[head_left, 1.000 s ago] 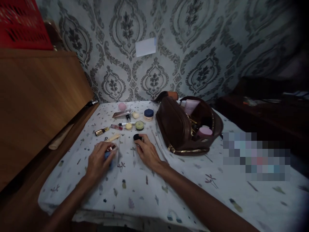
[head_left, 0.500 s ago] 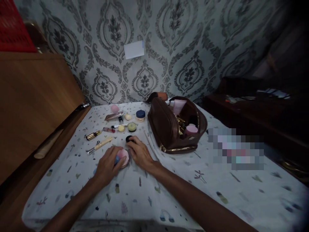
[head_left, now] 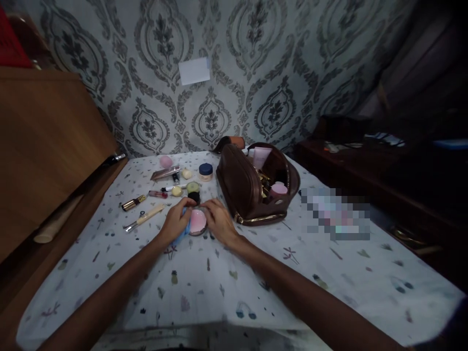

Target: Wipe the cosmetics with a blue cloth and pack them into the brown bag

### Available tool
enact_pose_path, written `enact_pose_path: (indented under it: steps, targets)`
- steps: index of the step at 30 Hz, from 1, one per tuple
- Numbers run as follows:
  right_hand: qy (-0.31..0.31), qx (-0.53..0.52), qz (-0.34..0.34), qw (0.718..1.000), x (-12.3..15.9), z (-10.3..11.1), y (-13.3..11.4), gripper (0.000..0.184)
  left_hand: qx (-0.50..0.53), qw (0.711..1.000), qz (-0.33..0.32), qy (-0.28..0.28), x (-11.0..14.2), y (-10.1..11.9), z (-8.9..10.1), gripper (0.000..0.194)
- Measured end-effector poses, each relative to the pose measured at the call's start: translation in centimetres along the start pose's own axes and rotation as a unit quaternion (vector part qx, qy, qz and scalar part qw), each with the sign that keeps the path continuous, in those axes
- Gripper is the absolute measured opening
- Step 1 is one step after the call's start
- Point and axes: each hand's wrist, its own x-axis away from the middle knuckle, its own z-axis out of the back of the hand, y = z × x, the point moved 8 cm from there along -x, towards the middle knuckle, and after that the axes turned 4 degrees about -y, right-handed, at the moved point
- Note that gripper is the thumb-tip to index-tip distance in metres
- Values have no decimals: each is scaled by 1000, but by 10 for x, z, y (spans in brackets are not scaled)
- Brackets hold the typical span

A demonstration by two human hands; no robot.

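Note:
A round pink-topped compact (head_left: 198,222) is between my two hands, low over the white patterned cloth. My left hand (head_left: 177,220) is closed on a blue cloth (head_left: 183,232), which presses against the compact's left side. From the right, my right hand (head_left: 218,222) has its bent fingers at the compact's far right rim. A black round piece (head_left: 194,196) sits just beyond the fingertips. Behind it stands a small green-topped jar (head_left: 192,187), with a yellow round item (head_left: 176,191) to its left.
An open brown makeup bag (head_left: 241,187) holds a pink tube (head_left: 262,157) and other items. A blue-lidded jar (head_left: 205,171), a pink sponge (head_left: 165,162), a gold-and-black tube (head_left: 133,203) and a cream-handled tool (head_left: 146,217) lie about. A wooden cabinet (head_left: 47,146) borders the left.
My right hand has left the black round piece and come to the compact. My left hand has shifted with the cloth, showing more of it. The camera view has turned slightly right.

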Motion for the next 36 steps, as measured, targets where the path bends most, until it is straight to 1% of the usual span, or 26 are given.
enact_pose_path:
  steps: [2,3,5,6,8,11,13,15,18,20,22,24,26,29,33,34,36]
  targets:
    - [-35,-18,31,999,7,-2,-6,25,32,999,10,11,-1,-4,2,21]
    - [-53,-19,51,997,11,-3,-9,29,46,999,16,17,0,-4,3,23]
    - [-79,-2,79,994,18,-8,-14,47,50,998,27,22,5,-3,6,29]
    - [-82,12,80,993,21,-10,-13,57,35,999,30,20,10,-1,8,33]
    - [-78,34,66,994,22,-13,-10,67,-36,999,19,9,24,5,9,39]
    - [-73,47,48,995,21,-17,-6,66,-177,984,-23,-11,50,12,7,53]
    - [-78,43,44,995,19,-18,-6,64,-248,968,-47,-12,65,13,6,56]
    - [-82,26,38,996,19,-17,-7,62,-278,958,-63,-7,73,14,7,52]
    - [-82,-9,25,996,20,-14,-7,62,-263,961,-87,-5,74,22,10,45]
    - [-86,-27,22,996,21,-14,-8,63,-254,959,-123,-8,70,34,10,42]
    - [-87,-41,32,995,22,-15,-8,65,-259,950,-175,-16,67,51,5,39]
    - [-84,-56,57,993,22,-15,-11,63,-271,937,-219,-29,63,66,-3,32]
    - [-74,-75,84,991,23,-15,-14,61,-283,930,-233,-32,56,74,-10,27]
    - [-62,-98,87,989,23,-13,-12,64,-292,934,-207,-5,42,75,-12,25]
    - [-63,-102,54,991,21,-14,-7,92,-287,948,-132,27,27,61,0,27]
    - [-64,-103,50,991,21,-14,-7,97,-280,953,-114,29,25,56,4,28]
    - [-66,-107,45,991,21,-15,-8,102,-262,961,-84,29,23,46,12,28]
